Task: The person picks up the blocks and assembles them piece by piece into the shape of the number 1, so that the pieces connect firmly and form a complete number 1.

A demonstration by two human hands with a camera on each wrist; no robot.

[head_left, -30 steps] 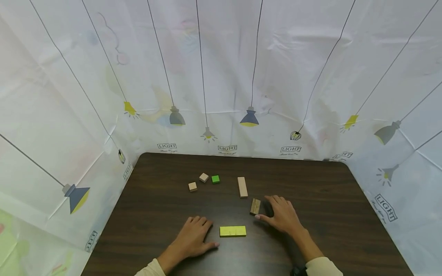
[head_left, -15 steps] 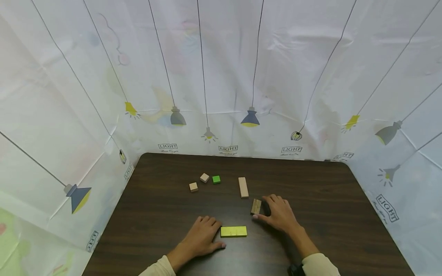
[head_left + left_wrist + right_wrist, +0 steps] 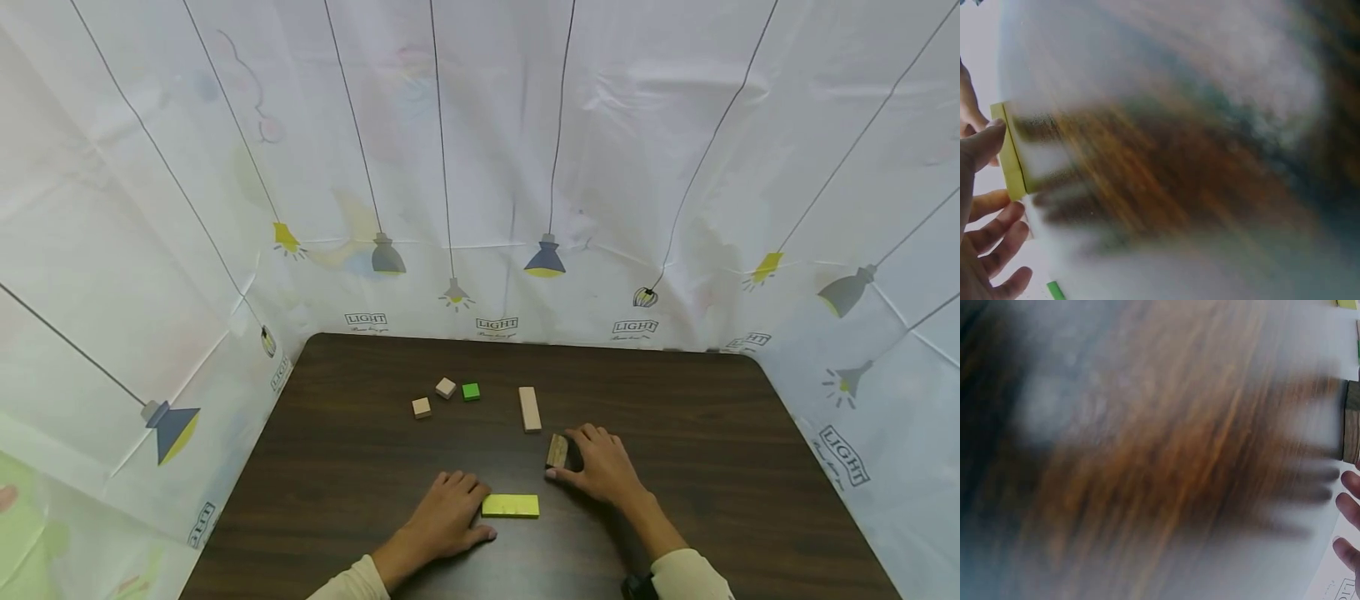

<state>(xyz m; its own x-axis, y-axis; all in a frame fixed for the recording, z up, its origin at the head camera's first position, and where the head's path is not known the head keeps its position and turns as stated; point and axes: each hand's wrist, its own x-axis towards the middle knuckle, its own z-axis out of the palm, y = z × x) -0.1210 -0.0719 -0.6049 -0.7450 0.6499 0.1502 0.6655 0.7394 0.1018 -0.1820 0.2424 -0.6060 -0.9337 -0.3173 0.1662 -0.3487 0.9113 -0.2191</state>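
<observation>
My left hand (image 3: 448,515) is at the left end of a flat yellow block (image 3: 511,506). Its index fingertip meets the block's far left corner, while the thumb stands apart on the near side. In the left wrist view the thumb overlaps the yellow block (image 3: 1013,162). At centre right, my right hand (image 3: 603,468) curves round a small brown wooden block (image 3: 557,451), thumb at its near end and index finger at its far end. The right wrist view shows fingertips at the edge of this brown block (image 3: 1351,425); the thumb is out of frame.
Behind the brown block lies a long pale wooden block (image 3: 529,409). Farther left are a green block (image 3: 471,392) and two pale cubes, one (image 3: 446,388) beside it and another (image 3: 422,407) nearer. A lamp-patterned sheet (image 3: 495,167) hangs behind the dark table (image 3: 660,392).
The left hand has slid right, up to the yellow block's left end. The right hand has shifted slightly left, bringing thumb and index finger to the brown block's ends. The blocks keep their places.
</observation>
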